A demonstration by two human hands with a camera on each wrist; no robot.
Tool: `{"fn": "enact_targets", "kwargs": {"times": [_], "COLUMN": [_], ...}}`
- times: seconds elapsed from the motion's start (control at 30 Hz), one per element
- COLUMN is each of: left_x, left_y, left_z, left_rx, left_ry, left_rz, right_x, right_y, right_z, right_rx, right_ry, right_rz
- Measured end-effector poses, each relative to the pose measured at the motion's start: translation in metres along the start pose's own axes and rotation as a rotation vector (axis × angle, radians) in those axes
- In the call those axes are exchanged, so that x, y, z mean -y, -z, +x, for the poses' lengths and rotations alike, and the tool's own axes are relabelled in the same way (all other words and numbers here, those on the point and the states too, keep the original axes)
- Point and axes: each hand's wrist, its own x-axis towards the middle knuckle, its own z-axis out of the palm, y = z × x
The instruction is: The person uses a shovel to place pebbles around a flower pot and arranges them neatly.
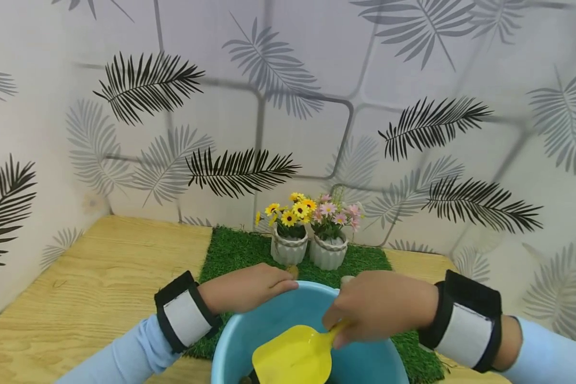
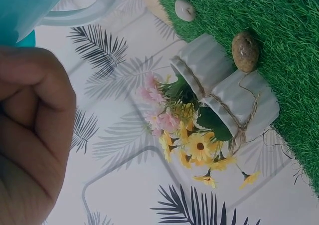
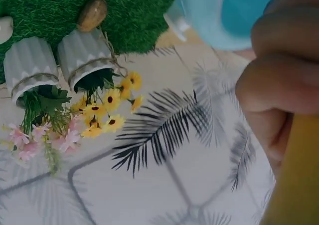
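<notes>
Yellow plastic: my right hand (image 1: pixel 381 304) has its fingers curled tight round the handle of a scoop (image 1: pixel 293 354), its blade at the mouth of a blue bucket (image 1: pixel 224 341); how deep it sits I cannot tell. My left hand (image 1: pixel 249 288) holds the bucket's rim, fingers bent. Behind, two white flowerpots (image 1: pixel 289 249) stand side by side on green turf (image 1: pixel 240 250) over the table (image 1: pixel 125 272), a brown stone (image 2: pixel 245 52) just beside them.

light blue sleeves (image 1: pixel 120 353), black bands (image 1: pixel 472 294) on both wrists, a white rectangular panel (image 1: pixel 187 318) on each
</notes>
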Motion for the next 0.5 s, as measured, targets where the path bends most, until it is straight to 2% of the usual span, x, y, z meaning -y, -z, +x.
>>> {"fn": "enact_targets", "kwargs": {"times": [0.17,0.27,0.5], "left_x": [0.001,0.001,0.000], "left_y": [0.001,0.001,0.000], "left_z": [0.000,0.000,-0.001], "left_rx": [-0.003,-0.004,0.002], "left_ry": [-0.001,-0.001,-0.005], "left_rz": [0.019,0.014,-0.001], "right_x": [0.014,0.020,0.024], "right_y": [-0.010,-0.019,-0.035], "right_z": [0.010,0.016,0.028], "right_rx": [-0.065,-0.105,-0.151], "right_ry": [0.086,0.108,0.195], "right_rz": [-0.344,-0.505,-0.696]}}
